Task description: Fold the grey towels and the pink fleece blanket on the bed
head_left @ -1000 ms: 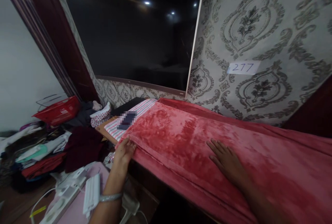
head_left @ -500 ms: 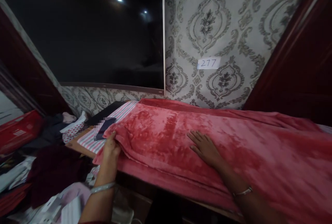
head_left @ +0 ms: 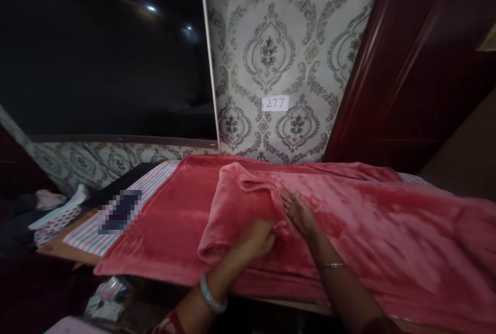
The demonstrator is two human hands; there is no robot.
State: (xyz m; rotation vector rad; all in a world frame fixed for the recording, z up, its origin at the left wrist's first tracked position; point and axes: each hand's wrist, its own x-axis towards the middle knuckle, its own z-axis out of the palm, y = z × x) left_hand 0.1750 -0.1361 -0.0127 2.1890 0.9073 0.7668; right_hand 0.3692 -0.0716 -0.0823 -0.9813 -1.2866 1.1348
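Observation:
A plush red-pink blanket [head_left: 368,220] lies spread over a table, with its left part folded over to the right into a loose flap [head_left: 236,205]. My left hand [head_left: 259,238], a little blurred, is closed on the near edge of that flap. My right hand [head_left: 298,212] is open, fingers stretched and close together, resting against the flap's raised right edge. Beneath the blanket, a striped cloth [head_left: 89,233] shows at the left end of the table.
A dark flat object [head_left: 120,212], blurred by pixels, lies on the striped cloth. Behind stand a large black screen [head_left: 108,65] and a patterned wall with a paper label [head_left: 275,103] reading 277. Clothes [head_left: 58,220] are heaped at the left.
My left hand has carried the blanket's left edge rightward, folding it over. My right hand has shifted from lying flat on the blanket to the flap's edge. The view has turned right.

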